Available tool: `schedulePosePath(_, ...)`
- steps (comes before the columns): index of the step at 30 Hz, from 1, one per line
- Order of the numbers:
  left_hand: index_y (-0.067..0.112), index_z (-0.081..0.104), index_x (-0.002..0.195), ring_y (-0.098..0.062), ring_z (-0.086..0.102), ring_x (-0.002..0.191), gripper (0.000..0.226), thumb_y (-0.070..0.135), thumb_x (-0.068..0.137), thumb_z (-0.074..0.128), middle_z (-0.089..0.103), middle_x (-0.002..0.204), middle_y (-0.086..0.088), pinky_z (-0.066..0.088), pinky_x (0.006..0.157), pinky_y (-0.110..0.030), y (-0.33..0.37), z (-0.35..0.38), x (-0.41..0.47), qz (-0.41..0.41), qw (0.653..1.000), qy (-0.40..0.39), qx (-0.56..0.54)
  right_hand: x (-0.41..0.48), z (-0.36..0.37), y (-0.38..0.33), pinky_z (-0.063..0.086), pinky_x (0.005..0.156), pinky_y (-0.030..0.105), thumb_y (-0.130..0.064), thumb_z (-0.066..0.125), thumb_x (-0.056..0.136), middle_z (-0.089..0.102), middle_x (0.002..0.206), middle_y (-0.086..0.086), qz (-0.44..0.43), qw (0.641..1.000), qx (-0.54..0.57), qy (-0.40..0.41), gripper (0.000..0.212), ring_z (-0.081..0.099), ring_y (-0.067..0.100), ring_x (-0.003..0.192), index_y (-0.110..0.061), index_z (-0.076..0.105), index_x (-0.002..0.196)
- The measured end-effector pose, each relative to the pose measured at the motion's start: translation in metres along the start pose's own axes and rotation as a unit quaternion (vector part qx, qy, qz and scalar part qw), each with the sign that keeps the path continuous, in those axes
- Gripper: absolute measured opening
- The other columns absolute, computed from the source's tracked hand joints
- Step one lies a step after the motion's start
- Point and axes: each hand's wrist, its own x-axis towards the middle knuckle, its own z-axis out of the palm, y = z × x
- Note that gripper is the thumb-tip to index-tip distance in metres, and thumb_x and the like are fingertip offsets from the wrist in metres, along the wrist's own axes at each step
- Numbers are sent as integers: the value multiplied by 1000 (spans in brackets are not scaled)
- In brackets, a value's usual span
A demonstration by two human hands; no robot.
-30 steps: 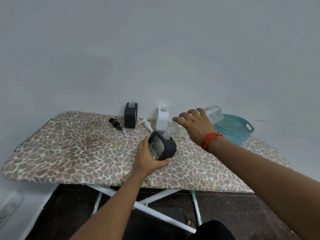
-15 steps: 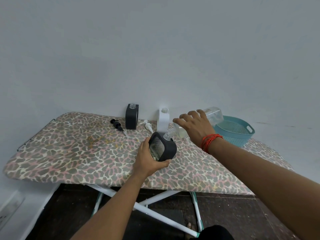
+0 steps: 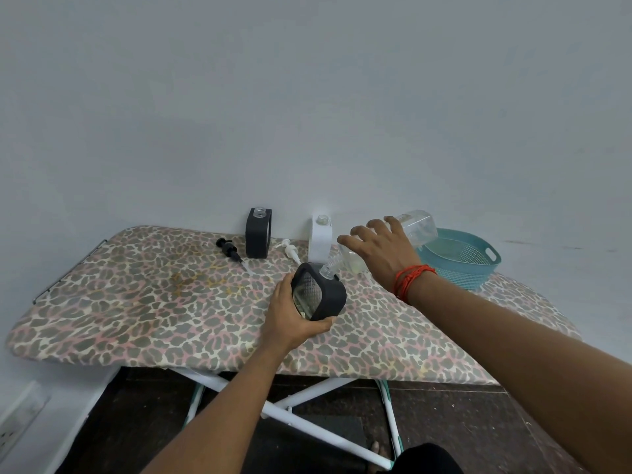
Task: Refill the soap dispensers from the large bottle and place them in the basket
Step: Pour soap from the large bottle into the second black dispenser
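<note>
My left hand grips a dark grey soap dispenser, tilted on the leopard-print ironing board. My right hand holds the large clear bottle tipped over, its neck at the dispenser's open mouth. A second dark dispenser and a white dispenser stand uncapped at the back by the wall. A black pump head and a white pump head lie on the board. The teal basket sits at the right, behind my right wrist.
A plain wall rises directly behind the board. The board's white and teal legs cross below its near edge over a dark floor. A wall socket shows at the lower left.
Both hands hold the same grips and the pouring pose; only the camera has shifted slightly.
</note>
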Motion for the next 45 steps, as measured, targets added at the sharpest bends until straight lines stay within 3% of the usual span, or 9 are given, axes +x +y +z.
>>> schedulePosePath(5,21,39,150,-9,46,127,116,52,55,98,48,138,10,43,108,-31,0,0,0,12,1000,8,-16,1,-2,-2,32,106,58,7,52,79,61,129,3,-4,1000,-8,5,65,55,37,117,-32,49,132)
schedulePosePath(12,20,40,150,-6,44,124,115,47,55,99,45,131,15,38,103,-26,1,-1,0,17,999,11,-27,1,-7,-4,33,106,59,5,55,80,61,128,4,-8,1000,-23,2,64,55,38,116,-31,50,132)
schedulePosePath(18,26,45,142,-10,51,122,110,56,50,95,52,130,11,47,104,-33,2,-2,-1,17,999,11,-32,1,-10,-5,33,105,59,3,57,80,62,126,3,-14,999,-35,2,62,56,38,114,-32,49,130)
schedulePosePath(28,21,42,146,-15,50,127,120,64,45,91,50,134,6,48,109,-42,1,-3,0,6,999,6,-32,4,-15,-9,32,106,60,0,60,79,62,124,4,-27,998,-57,-3,63,55,38,115,-32,47,132)
schedulePosePath(45,18,39,147,-15,48,129,122,57,46,96,47,138,5,46,110,-38,0,-4,-1,-1,998,3,-55,6,-24,-14,28,108,62,-2,57,81,61,122,4,-49,994,-102,1,59,54,39,115,-30,44,131)
